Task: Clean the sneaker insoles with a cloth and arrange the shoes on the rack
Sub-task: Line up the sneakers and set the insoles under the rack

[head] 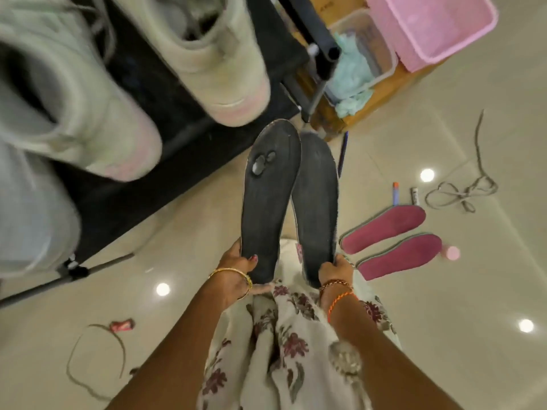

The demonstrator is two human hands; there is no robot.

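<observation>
Two dark grey insoles stand side by side in front of me, toes pointing away. My left hand (pixel 236 272) grips the heel of the left insole (pixel 268 196), which has worn pale spots near its toe. My right hand (pixel 336 270) grips the heel of the right insole (pixel 316 202). Two whitish sneakers with pink heels (pixel 219 54) (pixel 74 108) sit on the black shoe rack (pixel 177 119) at the upper left. A light blue cloth (pixel 353 75) lies in a clear tub at the upper right. Two maroon insoles (pixel 384 227) (pixel 399 258) lie on the floor to the right.
A pink basket (pixel 435 28) rests on a wooden box beside the clear tub (pixel 381 63). Loose grey laces (pixel 461 193) and two small tubes (pixel 395 192) lie on the tiled floor at right. Another lace (pixel 88 365) and a red wrapper (pixel 121 325) lie at lower left.
</observation>
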